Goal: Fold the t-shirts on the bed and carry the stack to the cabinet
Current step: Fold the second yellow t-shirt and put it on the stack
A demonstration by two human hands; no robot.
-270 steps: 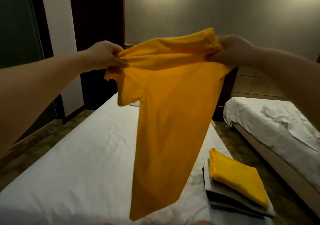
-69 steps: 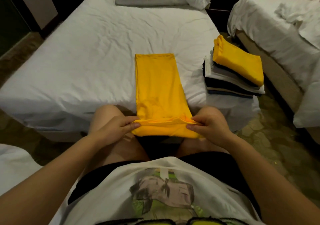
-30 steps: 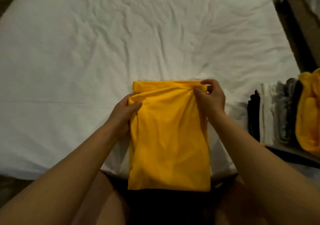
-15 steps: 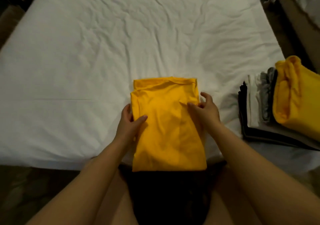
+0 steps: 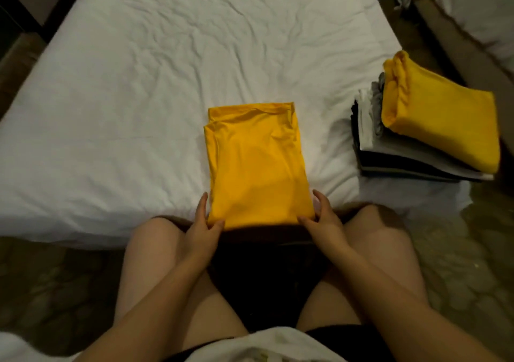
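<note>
One head-worn camera looks forward and steeply down, close above the wearer's bare knees [image 5: 155, 239], facing the white-sheeted bed [image 5: 139, 83] at twelve o'clock; the yellow-topped stack of folded t-shirts [image 5: 439, 127] sits at two o'clock.

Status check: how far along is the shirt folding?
Done: a stack of folded shirts sits at the bed's right edge. In hand: a yellow shirt lies folded in front, with the left hand and right hand touching its near corners. Left: put it on the stack, then carry everything to the cabinet, which is not in view.
</note>
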